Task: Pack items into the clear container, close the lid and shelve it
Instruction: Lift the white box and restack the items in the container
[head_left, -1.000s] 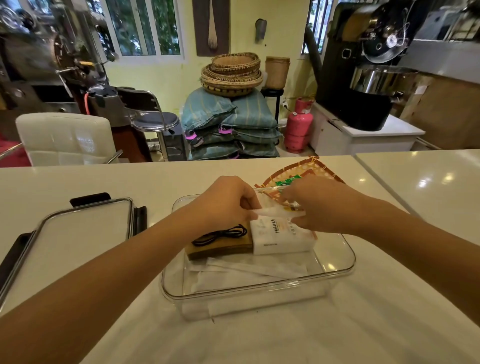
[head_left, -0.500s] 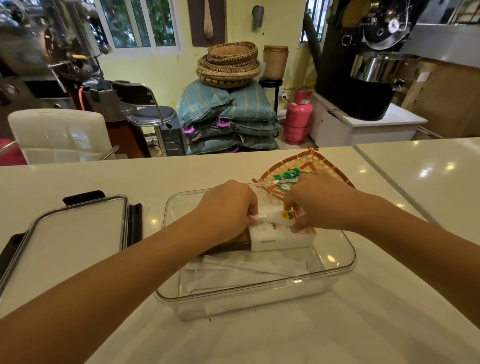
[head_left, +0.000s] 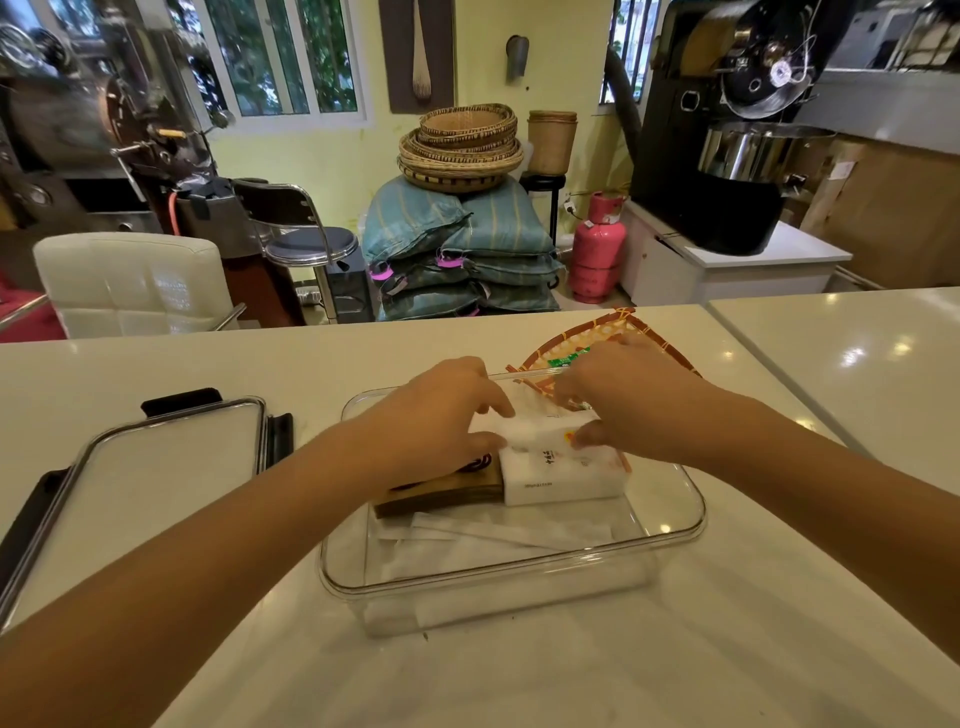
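A clear container (head_left: 519, 577) stands open on the white counter in front of me. Inside it lie a white box with dark print (head_left: 561, 475), a brown packet with a black cord (head_left: 441, 493) to its left, and white paper sheets (head_left: 498, 540) near the front. Both hands are inside the container at its far half. My left hand (head_left: 441, 421) and my right hand (head_left: 623, 405) pinch a white translucent packet (head_left: 530, 428) from either end, on top of the white box. The container's lid (head_left: 166, 467), with black latches, lies flat to the left.
A woven tray (head_left: 649, 332) holding a green packet (head_left: 569, 359) sits just behind the container. A white chair (head_left: 130, 280) stands beyond the counter's far edge. A second counter (head_left: 857, 353) adjoins at the right.
Both hands have lowered the white packet onto the white box, and my left hand now covers most of the black cord. The view has tilted slightly.
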